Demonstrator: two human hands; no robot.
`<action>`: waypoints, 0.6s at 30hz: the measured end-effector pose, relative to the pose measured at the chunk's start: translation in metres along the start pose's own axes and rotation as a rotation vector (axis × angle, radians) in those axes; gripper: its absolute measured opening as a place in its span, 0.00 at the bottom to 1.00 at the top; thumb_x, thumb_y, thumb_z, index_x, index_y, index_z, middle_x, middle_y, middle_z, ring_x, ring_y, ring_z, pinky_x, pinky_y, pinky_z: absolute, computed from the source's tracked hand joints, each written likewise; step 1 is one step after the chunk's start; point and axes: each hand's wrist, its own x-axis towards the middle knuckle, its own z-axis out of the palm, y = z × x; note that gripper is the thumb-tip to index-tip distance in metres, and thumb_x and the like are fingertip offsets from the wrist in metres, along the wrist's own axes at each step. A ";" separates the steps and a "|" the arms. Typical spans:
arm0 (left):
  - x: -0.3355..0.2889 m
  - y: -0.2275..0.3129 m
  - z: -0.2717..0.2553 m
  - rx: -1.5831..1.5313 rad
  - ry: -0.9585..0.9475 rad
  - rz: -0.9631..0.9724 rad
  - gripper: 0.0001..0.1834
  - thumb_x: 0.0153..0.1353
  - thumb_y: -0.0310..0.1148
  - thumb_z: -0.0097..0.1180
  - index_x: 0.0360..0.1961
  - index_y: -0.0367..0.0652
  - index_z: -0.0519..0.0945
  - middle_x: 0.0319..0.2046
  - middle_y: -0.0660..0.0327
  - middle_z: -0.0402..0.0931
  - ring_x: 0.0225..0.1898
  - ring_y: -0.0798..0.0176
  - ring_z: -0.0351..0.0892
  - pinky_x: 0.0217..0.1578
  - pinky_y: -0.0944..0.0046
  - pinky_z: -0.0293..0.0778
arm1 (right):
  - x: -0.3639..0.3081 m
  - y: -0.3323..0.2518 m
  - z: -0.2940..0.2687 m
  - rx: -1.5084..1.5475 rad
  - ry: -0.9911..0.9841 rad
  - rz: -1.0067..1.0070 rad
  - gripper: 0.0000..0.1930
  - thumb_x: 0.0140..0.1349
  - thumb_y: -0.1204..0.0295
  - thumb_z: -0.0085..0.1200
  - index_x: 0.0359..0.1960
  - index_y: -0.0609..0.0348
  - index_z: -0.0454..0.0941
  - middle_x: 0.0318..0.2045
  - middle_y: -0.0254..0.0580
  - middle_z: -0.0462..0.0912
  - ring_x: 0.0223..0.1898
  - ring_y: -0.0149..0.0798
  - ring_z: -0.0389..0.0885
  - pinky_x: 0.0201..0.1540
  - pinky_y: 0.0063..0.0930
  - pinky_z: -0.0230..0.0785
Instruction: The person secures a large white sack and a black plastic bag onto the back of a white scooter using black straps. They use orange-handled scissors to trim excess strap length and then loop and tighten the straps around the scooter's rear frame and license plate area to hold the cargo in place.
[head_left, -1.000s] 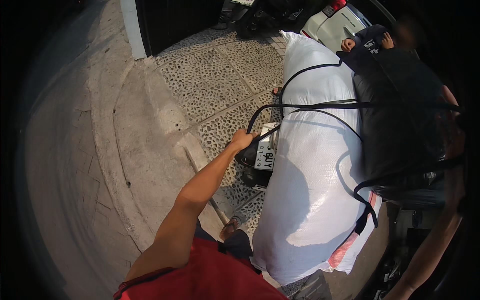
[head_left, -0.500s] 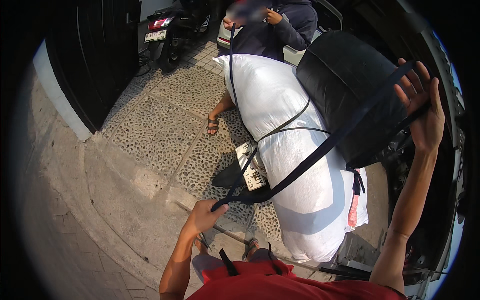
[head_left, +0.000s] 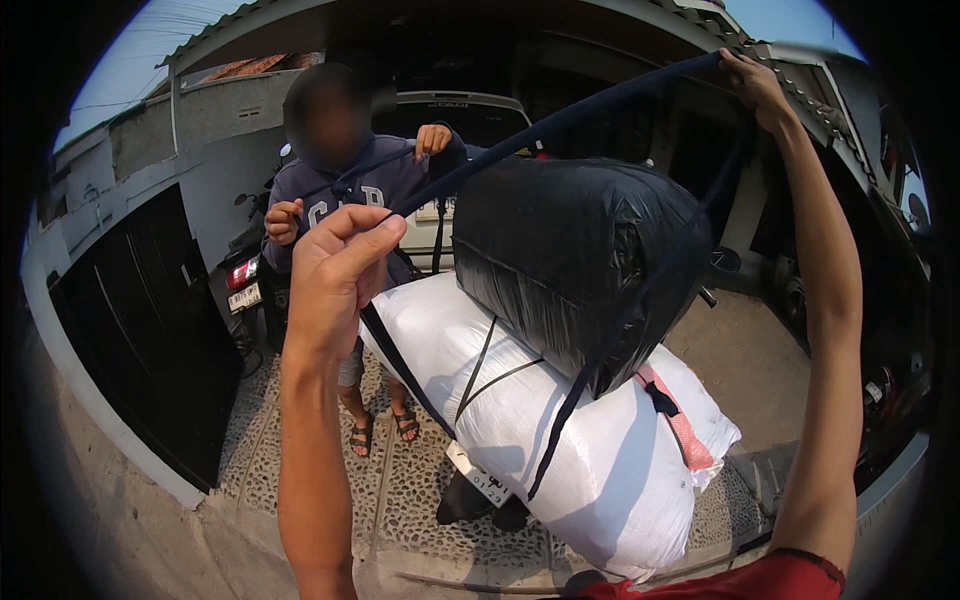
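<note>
A long dark blue strap [head_left: 560, 122] stretches slantwise in the air between my two raised hands. My left hand [head_left: 340, 265] is closed on it, in front of the other person. Higher up at the right, my right hand [head_left: 757, 90] grips the strap's far bend, above the bundle. One length drops from my left hand along the side of a big white sack [head_left: 510, 430]; another hangs down over the sack's front. On the sack rests a bulky black plastic-wrapped bundle [head_left: 580, 260]. Thin black cord crosses the sack.
Facing me beyond the load, a person in a hooded sweatshirt [head_left: 305, 190] holds dark strap in both hands. A number plate [head_left: 480, 475] shows under the sack. A motorbike [head_left: 243, 280], a black gate [head_left: 150, 330] and a parked car [head_left: 450, 110] stand around.
Both my hands have risen with the strap, the left one most, and the strap now passes above the black bundle. My right hand has closed. The view has tilted up.
</note>
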 end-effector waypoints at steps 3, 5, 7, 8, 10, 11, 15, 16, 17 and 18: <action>0.057 -0.002 0.057 0.028 -0.042 0.029 0.09 0.61 0.32 0.64 0.37 0.38 0.80 0.15 0.74 0.65 0.14 0.81 0.56 0.17 0.76 0.51 | 0.018 0.054 -0.054 -0.199 0.011 -0.041 0.14 0.64 0.54 0.61 0.34 0.49 0.81 0.18 0.19 0.66 0.16 0.17 0.54 0.18 0.15 0.41; 0.096 -0.016 0.103 0.250 -0.040 0.048 0.09 0.63 0.33 0.63 0.37 0.38 0.81 0.17 0.72 0.69 0.17 0.79 0.63 0.20 0.77 0.56 | 0.029 0.102 -0.092 -0.209 -0.018 -0.075 0.13 0.63 0.54 0.62 0.33 0.48 0.81 0.19 0.19 0.66 0.17 0.17 0.54 0.20 0.15 0.42; 0.129 -0.036 0.154 0.304 -0.046 0.089 0.08 0.63 0.32 0.62 0.37 0.38 0.81 0.20 0.70 0.72 0.20 0.78 0.68 0.23 0.76 0.62 | 0.035 0.160 -0.126 -0.183 -0.049 -0.103 0.12 0.63 0.55 0.62 0.31 0.48 0.81 0.19 0.19 0.66 0.18 0.17 0.55 0.21 0.16 0.43; 0.144 -0.043 0.178 0.412 -0.039 0.099 0.08 0.62 0.32 0.62 0.37 0.39 0.81 0.21 0.69 0.72 0.21 0.77 0.69 0.24 0.76 0.64 | 0.036 0.193 -0.140 -0.155 -0.059 -0.112 0.12 0.63 0.55 0.62 0.31 0.48 0.81 0.19 0.19 0.66 0.19 0.17 0.55 0.22 0.16 0.44; 0.170 -0.059 0.223 0.613 -0.076 0.148 0.06 0.62 0.31 0.62 0.37 0.40 0.81 0.23 0.68 0.74 0.23 0.76 0.71 0.25 0.75 0.66 | 0.031 0.257 -0.167 -0.097 -0.101 -0.047 0.12 0.63 0.55 0.63 0.31 0.47 0.81 0.19 0.18 0.66 0.20 0.17 0.56 0.23 0.17 0.45; 0.184 -0.067 0.246 0.679 -0.095 0.117 0.06 0.62 0.29 0.61 0.37 0.40 0.80 0.24 0.68 0.75 0.23 0.76 0.72 0.25 0.74 0.67 | 0.030 0.288 -0.174 -0.035 -0.140 0.019 0.12 0.62 0.55 0.63 0.31 0.47 0.81 0.19 0.19 0.66 0.20 0.17 0.57 0.23 0.16 0.46; 0.225 -0.095 0.309 1.063 0.009 -0.049 0.04 0.62 0.25 0.57 0.37 0.38 0.79 0.24 0.65 0.75 0.23 0.72 0.73 0.26 0.71 0.68 | 0.017 0.382 -0.171 0.051 -0.355 -0.016 0.12 0.62 0.56 0.63 0.34 0.50 0.82 0.19 0.20 0.68 0.20 0.17 0.60 0.23 0.16 0.48; 0.229 -0.104 0.316 1.080 0.020 -0.127 0.04 0.62 0.24 0.57 0.37 0.38 0.79 0.24 0.65 0.75 0.23 0.71 0.73 0.26 0.70 0.68 | 0.016 0.399 -0.169 0.069 -0.397 0.020 0.12 0.62 0.56 0.64 0.35 0.51 0.83 0.19 0.21 0.69 0.20 0.17 0.60 0.23 0.15 0.48; 0.232 -0.109 0.319 1.054 0.000 -0.203 0.03 0.62 0.23 0.56 0.37 0.38 0.79 0.25 0.64 0.76 0.23 0.70 0.74 0.25 0.68 0.69 | 0.014 0.415 -0.162 0.130 -0.474 0.032 0.13 0.61 0.57 0.64 0.37 0.51 0.83 0.19 0.21 0.70 0.20 0.18 0.61 0.23 0.15 0.49; 0.234 -0.113 0.320 1.125 0.051 -0.173 0.04 0.61 0.23 0.56 0.37 0.38 0.79 0.25 0.63 0.76 0.24 0.70 0.74 0.25 0.67 0.69 | 0.013 0.429 -0.155 0.175 -0.489 0.036 0.13 0.61 0.57 0.64 0.38 0.52 0.84 0.20 0.21 0.70 0.20 0.18 0.61 0.22 0.15 0.49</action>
